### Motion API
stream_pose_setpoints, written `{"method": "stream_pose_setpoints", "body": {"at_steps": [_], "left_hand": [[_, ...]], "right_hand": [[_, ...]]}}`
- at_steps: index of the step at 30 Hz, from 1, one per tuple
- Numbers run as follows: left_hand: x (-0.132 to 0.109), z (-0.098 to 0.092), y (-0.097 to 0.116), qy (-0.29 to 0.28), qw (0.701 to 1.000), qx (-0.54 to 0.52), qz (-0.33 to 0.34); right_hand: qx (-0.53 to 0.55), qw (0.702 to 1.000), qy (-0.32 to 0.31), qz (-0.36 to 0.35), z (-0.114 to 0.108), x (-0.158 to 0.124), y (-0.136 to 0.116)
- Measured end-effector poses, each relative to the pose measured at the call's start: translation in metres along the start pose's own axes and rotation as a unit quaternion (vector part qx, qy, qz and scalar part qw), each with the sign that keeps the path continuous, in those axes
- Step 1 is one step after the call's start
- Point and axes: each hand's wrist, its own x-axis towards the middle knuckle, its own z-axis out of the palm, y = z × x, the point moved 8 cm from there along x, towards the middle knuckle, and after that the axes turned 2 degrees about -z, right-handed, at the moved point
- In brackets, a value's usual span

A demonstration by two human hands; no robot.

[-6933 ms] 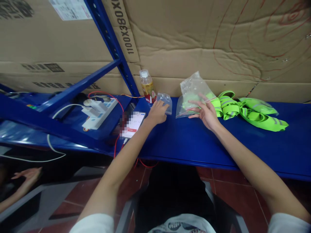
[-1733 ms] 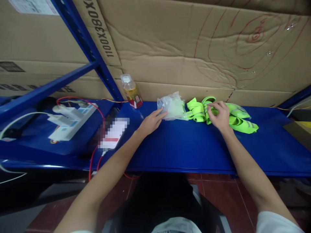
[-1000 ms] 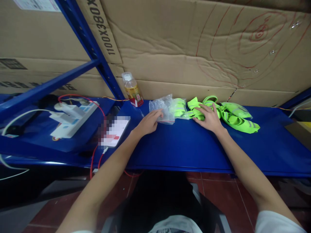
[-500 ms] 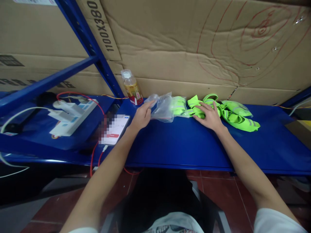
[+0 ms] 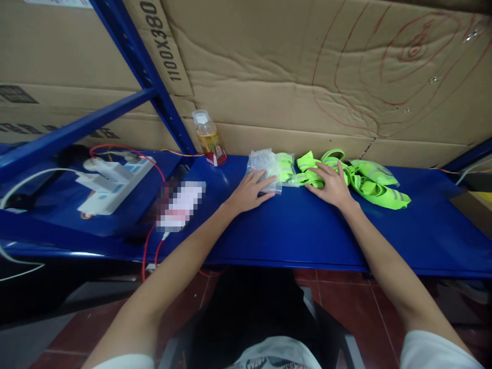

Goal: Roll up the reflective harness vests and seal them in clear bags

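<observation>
My left hand [image 5: 253, 190] lies with fingers spread on a clear plastic bag [image 5: 265, 161] near the back of the blue shelf. The bag overlaps a folded neon-green strap with grey reflective bands [image 5: 285, 166], which seems to be in clear plastic too. My right hand [image 5: 331, 183] rests, fingers apart, on a loose heap of neon-green reflective straps [image 5: 307, 162]. To its right the straps [image 5: 384, 193] trail on in loops, beside another green bundle in clear plastic [image 5: 374, 171].
A drink bottle [image 5: 210, 141] stands at the back left. A phone [image 5: 182, 205], partly blurred out, lies on the left with a red cable. Farther left is a white power strip [image 5: 115, 189]. Cardboard [image 5: 269, 102] walls the back, and a blue upright [image 5: 154, 82] rises at left.
My left hand has moved right and folded the bag's loose end over toward the green strap; its fingers have spread. My right hand has stayed on the straps.
</observation>
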Motion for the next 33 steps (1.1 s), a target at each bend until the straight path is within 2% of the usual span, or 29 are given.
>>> {"method": "stream_pose_setpoints", "body": {"at_steps": [3,8,12,18,29,33], "left_hand": [[-0.003,-0.007,-0.012,0.015,1.000,0.006,-0.020],[-0.012,-0.025,-0.041,0.072,0.997,0.022,-0.037],[-0.015,-0.028,-0.060,0.090,0.991,0.069,-0.069],[-0.010,-0.022,-0.059,0.068,0.992,0.091,-0.059],[-0.009,-0.046,-0.042,0.135,0.989,0.063,-0.026],[-0.010,-0.050,-0.036,0.150,0.986,0.063,-0.020]], "right_hand": [[-0.002,1.000,-0.005,-0.001,-0.002,0.000,-0.002],[-0.017,1.000,-0.008,0.001,-0.003,0.000,-0.003],[-0.018,1.000,-0.004,0.002,-0.002,0.001,-0.003],[-0.045,0.999,0.005,-0.005,-0.006,0.000,-0.005],[-0.052,0.998,-0.037,-0.010,-0.009,-0.005,0.011],[-0.038,0.999,-0.017,-0.010,-0.010,-0.003,0.014]]}}
